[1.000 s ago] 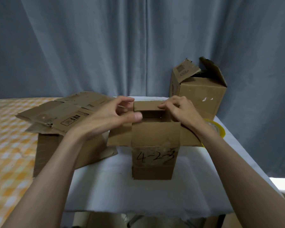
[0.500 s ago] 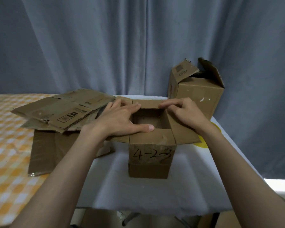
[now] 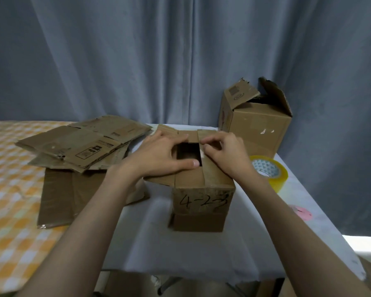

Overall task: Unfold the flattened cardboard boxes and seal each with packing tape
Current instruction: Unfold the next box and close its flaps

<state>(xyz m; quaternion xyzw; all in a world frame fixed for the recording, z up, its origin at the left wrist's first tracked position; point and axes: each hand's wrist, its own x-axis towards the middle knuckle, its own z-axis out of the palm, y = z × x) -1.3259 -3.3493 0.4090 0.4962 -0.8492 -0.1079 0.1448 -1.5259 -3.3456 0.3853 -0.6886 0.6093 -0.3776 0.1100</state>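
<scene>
A small brown cardboard box [image 3: 199, 211] marked "4-2-3" stands upright on the white table, a dark gap still showing between its top flaps. My left hand [image 3: 159, 157] lies flat on the left flap with the thumb stretched across the opening. My right hand [image 3: 225, 153] presses the right flap down onto the box top, fingers bent at the flap's edge. A roll of yellow packing tape [image 3: 270, 171] lies on the table just right of my right wrist. Flattened cardboard boxes [image 3: 79, 144] are stacked to the left.
A bigger cardboard box [image 3: 257, 125] with raised flaps stands at the back right against the grey curtain. An orange checked cloth [image 3: 7, 211] covers the surface on the left. The white table [image 3: 191, 254] ends close below the box. A pink sticker [image 3: 303, 213] lies at right.
The side flaps have come down over the box top: my right hand folded the right flap inward and flat, my left hand pushed the left flap inward. The view shifted to uncover the tape roll.
</scene>
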